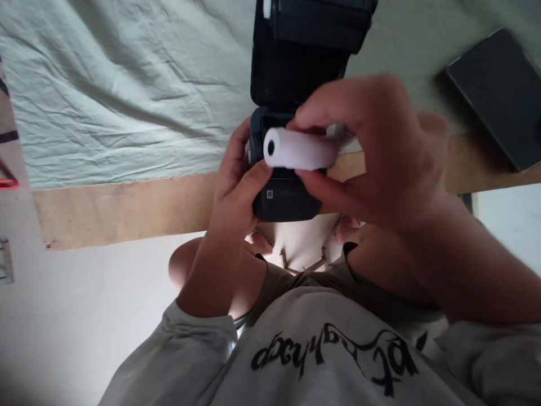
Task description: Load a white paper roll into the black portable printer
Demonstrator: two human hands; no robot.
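A small black receipt printer (287,200) has its lid (300,67) swung open, away from my body. My left hand (239,175) wraps round the printer's left side, its thumb tip near the end of the paper roll. Between the thumb and fingers of my right hand (380,152) is a white thermal paper roll (300,149), its dark core hole facing left. The roll is over the open paper bay and covers most of it. Whether it touches the bay cannot be made out.
A wooden table edge (127,211) runs under my hands, with a wrinkled pale green cloth (127,101) beyond it. A dark flat box-like object (499,96) lies at the right. Something red (8,184) shows at the far left. My lap is below the edge.
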